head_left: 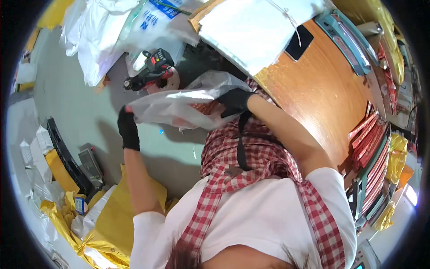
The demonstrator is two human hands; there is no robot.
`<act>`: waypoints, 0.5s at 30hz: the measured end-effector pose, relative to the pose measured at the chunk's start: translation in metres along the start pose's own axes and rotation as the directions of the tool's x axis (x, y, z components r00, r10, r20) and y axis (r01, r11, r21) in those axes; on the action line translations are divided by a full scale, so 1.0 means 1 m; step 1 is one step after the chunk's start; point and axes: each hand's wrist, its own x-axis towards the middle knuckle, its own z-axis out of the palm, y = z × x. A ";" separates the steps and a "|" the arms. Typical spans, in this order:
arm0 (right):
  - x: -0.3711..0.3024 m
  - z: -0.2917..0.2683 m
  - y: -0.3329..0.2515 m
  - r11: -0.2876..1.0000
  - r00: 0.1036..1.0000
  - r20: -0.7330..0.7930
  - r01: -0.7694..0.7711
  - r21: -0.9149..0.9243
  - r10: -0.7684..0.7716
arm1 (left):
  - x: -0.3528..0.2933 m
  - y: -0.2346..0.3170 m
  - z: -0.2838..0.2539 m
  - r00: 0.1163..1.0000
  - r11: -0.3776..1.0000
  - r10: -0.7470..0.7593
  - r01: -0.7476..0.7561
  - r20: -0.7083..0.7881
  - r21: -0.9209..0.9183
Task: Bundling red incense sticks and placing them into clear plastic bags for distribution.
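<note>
A clear plastic bag (165,105) stretches between my two hands above my lap, with something reddish showing through it near its right end. My left hand (129,127), in a black glove, is closed on the bag's left end, and pink fingertips show at the pinch. At the other end my right hand (235,102), also black-gloved, has its fingers bent against the bag. The film partly covers those fingers. Red-and-white checked apron cloth (224,152) lies just below the bag.
Beyond the bag are a black-and-red cordless tool (152,67) and a tape roll (169,81). White plastic bags (98,36) hang at upper left. The wooden desk (322,89) at right bears white sheets (251,31), a phone (299,42) and red packets (369,139). Yellow mailers (116,215) stand lower left.
</note>
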 end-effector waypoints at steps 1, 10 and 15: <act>0.010 0.035 0.028 0.998 0.998 0.060 0.040 -0.058 -0.036 | 0.010 0.024 0.006 0.998 0.997 0.040 -0.043 -0.044 -0.062; -0.003 0.033 -0.005 0.909 0.811 -0.580 -0.177 -0.377 -0.082 | 0.042 0.128 -0.005 0.944 0.947 0.320 -0.319 -0.086 0.019; 0.028 0.060 0.014 0.915 0.721 -0.637 0.012 0.404 0.272 | 0.049 0.076 0.012 0.933 0.662 0.360 -0.244 -0.015 0.709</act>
